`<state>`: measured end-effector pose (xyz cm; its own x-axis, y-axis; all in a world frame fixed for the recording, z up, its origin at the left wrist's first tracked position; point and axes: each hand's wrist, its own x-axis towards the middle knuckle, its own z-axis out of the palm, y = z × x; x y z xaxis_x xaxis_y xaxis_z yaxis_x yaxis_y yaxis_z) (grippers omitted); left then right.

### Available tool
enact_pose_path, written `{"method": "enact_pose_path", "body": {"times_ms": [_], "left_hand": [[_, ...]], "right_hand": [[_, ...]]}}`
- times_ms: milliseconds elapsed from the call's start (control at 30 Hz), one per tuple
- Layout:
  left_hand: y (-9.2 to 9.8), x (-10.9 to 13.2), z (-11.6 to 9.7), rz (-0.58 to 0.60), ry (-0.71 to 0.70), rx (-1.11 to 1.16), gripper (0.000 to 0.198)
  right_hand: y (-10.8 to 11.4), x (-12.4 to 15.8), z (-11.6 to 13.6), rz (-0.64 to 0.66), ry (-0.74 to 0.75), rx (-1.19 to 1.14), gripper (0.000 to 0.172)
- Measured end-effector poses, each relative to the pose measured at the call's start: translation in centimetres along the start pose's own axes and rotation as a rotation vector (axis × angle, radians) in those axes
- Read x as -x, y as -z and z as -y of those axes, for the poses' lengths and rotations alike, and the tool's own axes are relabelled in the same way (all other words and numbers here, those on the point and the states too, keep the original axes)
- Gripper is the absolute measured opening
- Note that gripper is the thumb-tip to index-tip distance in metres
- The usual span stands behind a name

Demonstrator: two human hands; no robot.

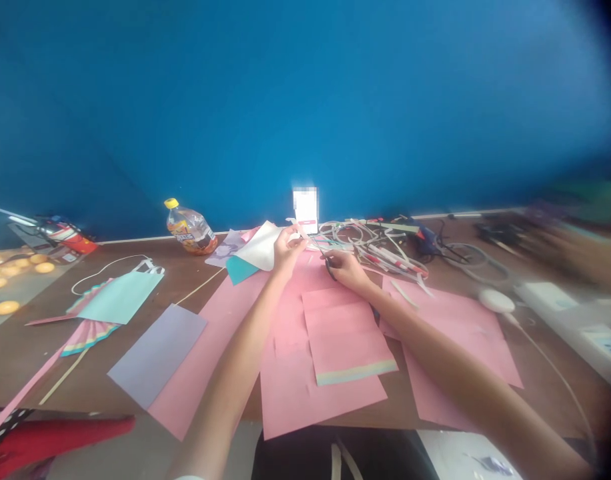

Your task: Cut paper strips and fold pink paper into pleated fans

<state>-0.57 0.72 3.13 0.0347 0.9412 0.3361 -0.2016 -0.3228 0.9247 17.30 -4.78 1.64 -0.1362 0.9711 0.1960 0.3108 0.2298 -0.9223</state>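
My left hand (287, 247) pinches a thin pale strip (300, 231) over the far middle of the table. From the right, my right hand (349, 271) is closed around the dark handle of a pair of scissors (330, 267). The blades point toward the strip, though whether they touch it is too blurred to tell. Below my hands lie large pink paper sheets (285, 400). On them rests a smaller pink sheet (343, 333) with a yellow and blue band along its near edge. White paper (259, 248) and teal paper (241, 270) lie beside my left hand.
A lit phone (306, 210) leans against the blue wall. Tangled pale strips (385, 250) lie right of it. A tilted bottle (190, 228), a light-blue bag (123, 297), a folded pink fan (88, 333) and a lilac sheet (158, 353) are leftward. Rightward is a power strip (575, 317).
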Motion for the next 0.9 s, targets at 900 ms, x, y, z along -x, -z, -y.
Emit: {"method": "enact_pose_path", "body": {"times_ms": [900], "left_hand": [[-0.30,0.26,-0.13,0.071,0.045,0.000,0.052]], "right_hand": [[-0.01,0.34,0.00,0.024,0.047,0.012,0.036]]}}
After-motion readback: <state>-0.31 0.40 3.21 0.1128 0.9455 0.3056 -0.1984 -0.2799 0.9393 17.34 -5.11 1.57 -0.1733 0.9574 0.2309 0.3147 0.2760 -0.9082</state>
